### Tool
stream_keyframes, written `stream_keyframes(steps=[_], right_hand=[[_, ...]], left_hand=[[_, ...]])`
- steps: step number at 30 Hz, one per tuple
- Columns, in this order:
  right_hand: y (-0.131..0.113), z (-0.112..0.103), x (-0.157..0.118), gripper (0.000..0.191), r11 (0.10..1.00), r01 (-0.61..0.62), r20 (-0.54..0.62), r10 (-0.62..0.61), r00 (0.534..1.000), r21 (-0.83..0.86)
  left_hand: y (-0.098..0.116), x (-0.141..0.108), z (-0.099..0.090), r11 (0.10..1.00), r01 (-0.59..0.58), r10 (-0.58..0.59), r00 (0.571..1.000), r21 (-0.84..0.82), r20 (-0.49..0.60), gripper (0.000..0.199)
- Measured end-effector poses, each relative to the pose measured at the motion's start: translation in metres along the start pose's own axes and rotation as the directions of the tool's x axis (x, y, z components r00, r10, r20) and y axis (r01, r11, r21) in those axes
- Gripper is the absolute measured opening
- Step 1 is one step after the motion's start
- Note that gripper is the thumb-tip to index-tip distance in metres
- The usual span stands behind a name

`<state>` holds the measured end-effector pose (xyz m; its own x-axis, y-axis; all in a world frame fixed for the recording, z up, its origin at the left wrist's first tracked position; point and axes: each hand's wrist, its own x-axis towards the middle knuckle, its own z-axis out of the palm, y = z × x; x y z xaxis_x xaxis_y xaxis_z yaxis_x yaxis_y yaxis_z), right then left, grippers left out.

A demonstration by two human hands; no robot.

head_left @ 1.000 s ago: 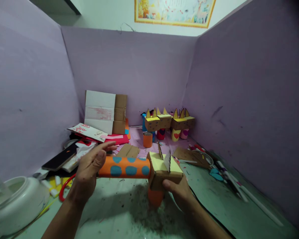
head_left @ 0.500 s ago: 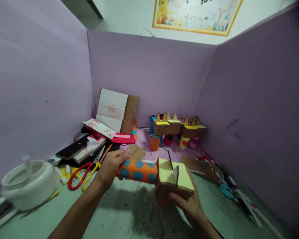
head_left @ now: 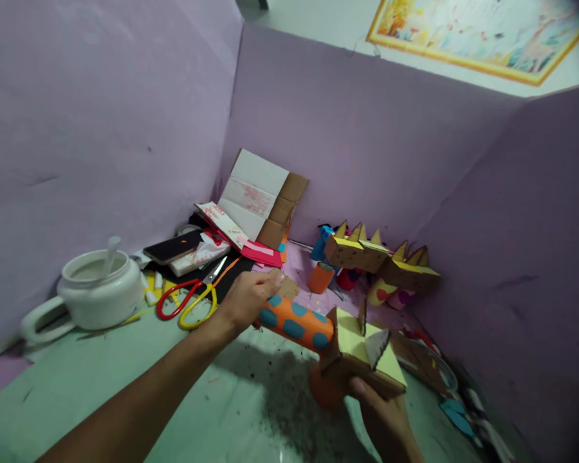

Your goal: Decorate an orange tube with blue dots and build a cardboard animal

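My left hand [head_left: 248,299] grips the left end of an orange cardboard tube with blue-grey spots [head_left: 296,323]. The tube's right end meets the side of a small cardboard box [head_left: 359,357] topped with pale yellow paper and two upright cardboard spikes. Around the box's near right side is my right hand [head_left: 383,411], thumb on the front face, other fingers hidden beneath. Below the box shows a second orange tube [head_left: 325,389]; whether it is joined to the box I cannot tell. Red-and-yellow scissors [head_left: 193,299] lie open left of my left hand.
A white teapot-like pot [head_left: 99,289] stands at left. Behind the scissors are a phone [head_left: 174,247], papers and folded cardboard [head_left: 255,193]. Spiked cardboard boxes [head_left: 354,254] on tubes and a short orange tube [head_left: 321,278] stand at the back. Pens and scraps line the right wall [head_left: 511,257].
The camera view has turned left and tilted, so the surroundings appear shifted right. Both hands keep their hold on the spotted tube and the box.
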<state>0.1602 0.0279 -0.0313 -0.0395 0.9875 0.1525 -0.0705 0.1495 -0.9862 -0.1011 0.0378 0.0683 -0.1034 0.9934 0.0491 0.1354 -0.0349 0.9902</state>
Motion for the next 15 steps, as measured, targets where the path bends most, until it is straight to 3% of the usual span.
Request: stream_keyframes(steps=[2,6,15], right_hand=[[0.006,-0.002,0.003,0.063,0.993,0.112,-0.027,-0.113,0.993,-0.042],[0.010,-0.002,0.005,0.054,0.970,0.207,0.000,-0.209,0.978,-0.127],[0.003,0.008,0.003,0.054,0.970,0.219,-0.001,-0.221,0.975,-0.103]], left_hand=[[-0.003,0.002,0.000,1.000,0.006,-0.006,1.000,0.014,-0.014,0.036],[-0.008,0.005,0.001,0.999,0.039,-0.039,0.999,0.004,-0.018,0.034],[-0.010,0.007,0.001,1.000,0.010,-0.010,1.000,-0.024,-0.022,0.035]])
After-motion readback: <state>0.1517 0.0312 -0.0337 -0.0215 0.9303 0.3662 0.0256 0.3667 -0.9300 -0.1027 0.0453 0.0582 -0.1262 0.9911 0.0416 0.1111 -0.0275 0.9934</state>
